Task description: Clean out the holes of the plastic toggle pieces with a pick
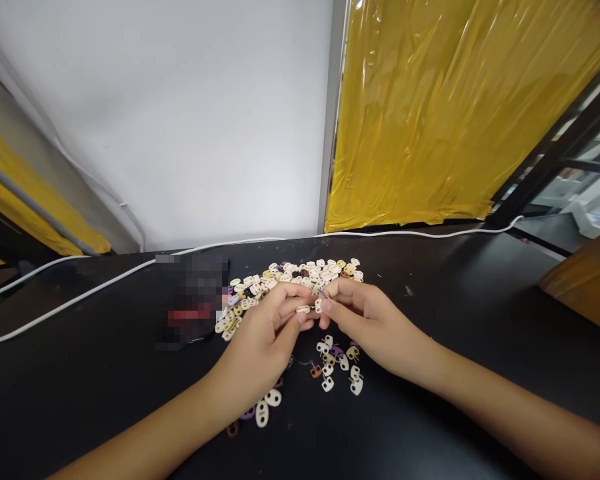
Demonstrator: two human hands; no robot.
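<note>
My left hand point(275, 327) is closed in a pinch on a cream oval piece point(303, 310), seen nearly edge-on; it looks like part of a cord lock. Just right of it, my right hand point(365, 310) pinches a small cream two-hole piece point(319, 306) between thumb and fingers. The two pieces are very close; whether they touch I cannot tell. Behind the hands spreads a pile of similar pieces point(325, 272), mostly cream. In front of my right hand lie loose two-hole pieces with thin prongs point(327, 385). Several oval two-hole pieces point(262, 414) lie beside my left forearm.
A dark, pixelated item point(193, 303) lies left of the pile on the black table point(455, 413). A white cable point(220, 245) runs along the table's back edge. At the far right stands a brown box point(587, 283). Yellow sheeting point(420, 113) hangs behind.
</note>
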